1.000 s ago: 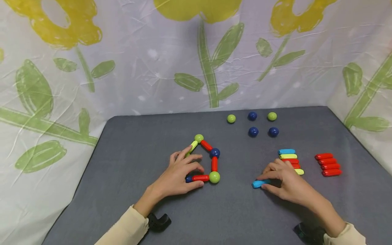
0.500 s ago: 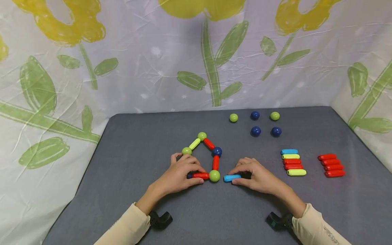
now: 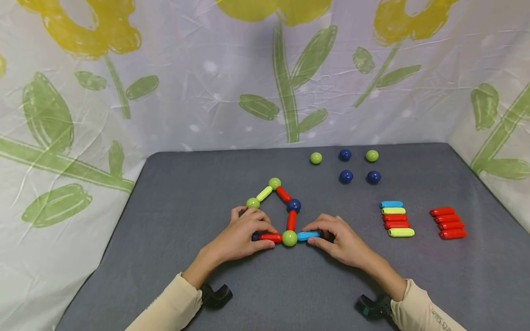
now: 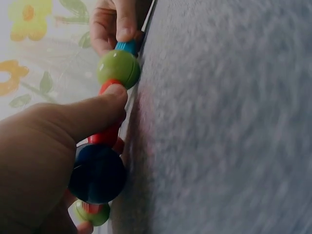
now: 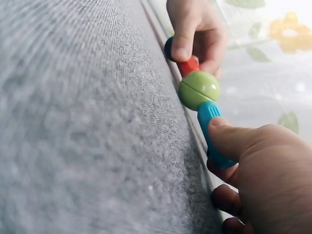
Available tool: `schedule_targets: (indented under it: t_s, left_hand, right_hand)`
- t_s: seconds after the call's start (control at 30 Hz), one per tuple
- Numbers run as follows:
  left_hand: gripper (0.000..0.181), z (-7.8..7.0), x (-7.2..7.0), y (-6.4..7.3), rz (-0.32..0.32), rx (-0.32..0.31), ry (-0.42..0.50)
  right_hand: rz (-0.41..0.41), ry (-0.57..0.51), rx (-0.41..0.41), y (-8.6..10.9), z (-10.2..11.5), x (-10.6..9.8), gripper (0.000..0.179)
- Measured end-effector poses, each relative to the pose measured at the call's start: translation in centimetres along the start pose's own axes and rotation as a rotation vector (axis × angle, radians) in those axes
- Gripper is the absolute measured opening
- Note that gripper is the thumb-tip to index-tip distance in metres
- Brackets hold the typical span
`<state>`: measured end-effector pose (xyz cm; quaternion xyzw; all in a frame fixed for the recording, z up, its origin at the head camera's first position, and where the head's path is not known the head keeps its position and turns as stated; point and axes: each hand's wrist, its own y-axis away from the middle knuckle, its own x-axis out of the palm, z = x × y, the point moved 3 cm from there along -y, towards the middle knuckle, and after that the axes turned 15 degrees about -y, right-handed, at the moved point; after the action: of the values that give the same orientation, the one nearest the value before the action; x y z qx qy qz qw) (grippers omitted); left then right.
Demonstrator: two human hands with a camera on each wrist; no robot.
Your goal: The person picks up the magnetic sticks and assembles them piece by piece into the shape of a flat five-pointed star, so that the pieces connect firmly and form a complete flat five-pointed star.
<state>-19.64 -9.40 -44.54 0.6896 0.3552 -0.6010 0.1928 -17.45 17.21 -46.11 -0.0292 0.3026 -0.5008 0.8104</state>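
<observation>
A ring of rods and balls lies on the grey table [image 3: 182, 193]. My left hand [image 3: 240, 234] pinches the ring's front red rod [image 3: 271, 237], between a dark blue ball [image 4: 99, 173] and a green ball [image 3: 290, 238]. In my right hand [image 3: 343, 241] a blue rod [image 5: 209, 129] is held between thumb and fingers, its end against that green ball. From there a red rod [image 3: 291, 220] runs back to a blue ball [image 3: 294, 205], then another red rod [image 3: 284, 194], a green ball [image 3: 274, 183], a yellow rod [image 3: 264, 193] and a green ball [image 3: 253, 203]. My left hand hides the ring's left side.
Loose green and blue balls [image 3: 346, 176] sit at the back right. Nearer are a column of mixed rods [image 3: 395, 218] and, right of it, a stack of red rods [image 3: 448, 223]. A flower-printed cloth [image 3: 186, 92] hangs behind the table.
My right hand has carried the blue rod left from beside the mixed rods up to the front green ball. My left hand has drawn its fingers in around the red rod.
</observation>
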Motion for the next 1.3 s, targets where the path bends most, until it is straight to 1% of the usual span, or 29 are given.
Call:
schedule_targets:
  t_s: [0.1, 0.2, 0.3, 0.5, 0.63, 0.73, 0.83, 0.9, 0.93, 0.97, 1.03, 1.1, 1.17, 1.3]
  left_hand:
    - [0.017, 0.1, -0.1, 0.0, 0.007, 0.007, 0.018]
    - [0.016, 0.2, -0.3, 0.2, 0.015, 0.012, 0.038]
    - [0.015, 0.3, -0.4, 0.3, 0.035, 0.007, 0.044]
    - [0.015, 0.9, -0.9, 0.5, 0.078, -0.036, 0.006]
    - [0.023, 1.1, -1.4, 0.7, 0.103, -0.065, -0.032]
    - [0.035, 0.7, -1.5, 0.5, 0.086, -0.084, -0.062]
    - [0.052, -0.3, -1.4, 0.3, 0.053, -0.092, -0.083]
    - [0.061, -1.2, -1.1, 0.2, 0.037, -0.081, -0.117]
    - [0.062, -1.7, -0.9, 0.2, 0.033, -0.069, -0.14]
    - [0.062, -2.1, -0.7, 0.2, 0.032, -0.053, -0.169]
    - [0.055, -2.9, -0.5, 0.3, 0.027, -0.028, -0.226]
    - [0.046, -3.5, -0.3, 0.3, 0.027, -0.016, -0.251]
    - [0.037, -3.7, -0.2, 0.3, 0.027, -0.019, -0.253]
    - [0.028, -3.6, -0.1, 0.2, 0.016, -0.053, -0.239]
  right_hand:
    - [-0.006, -0.023, 0.005, 0.1, 0.1, 0.2, 0.025]
    - [0.0, -0.04, -0.01, 0.1, 0.0, 0.4, 0.026]
    - [0.001, -0.052, -0.016, 0.1, -0.1, 0.5, 0.028]
    - [-0.02, -0.077, -0.023, 0.1, -0.1, 0.4, 0.031]
    - [-0.044, -0.095, -0.021, 0.1, -0.1, 0.4, 0.03]
    - [-0.065, -0.106, -0.011, 0.1, -0.2, 0.4, 0.028]
    - [-0.077, -0.113, -0.001, 0.1, -0.3, 0.4, 0.027]
    - [-0.078, -0.11, 0.004, 0.2, -0.2, 0.4, 0.026]
    - [-0.077, -0.105, 0.004, 0.1, -0.2, 0.4, 0.026]
    - [-0.076, -0.104, 0.007, 0.2, -0.2, 0.3, 0.026]
    - [-0.076, -0.106, 0.003, 0.1, -0.1, 0.3, 0.026]
    - [-0.077, -0.115, 0.001, 0.1, 0.0, 0.2, 0.026]
    - [-0.08, -0.106, -0.004, 0.2, 0.2, -0.1, 0.026]
    - [-0.104, -0.025, 0.012, 0.7, 0.5, -1.7, 0.028]
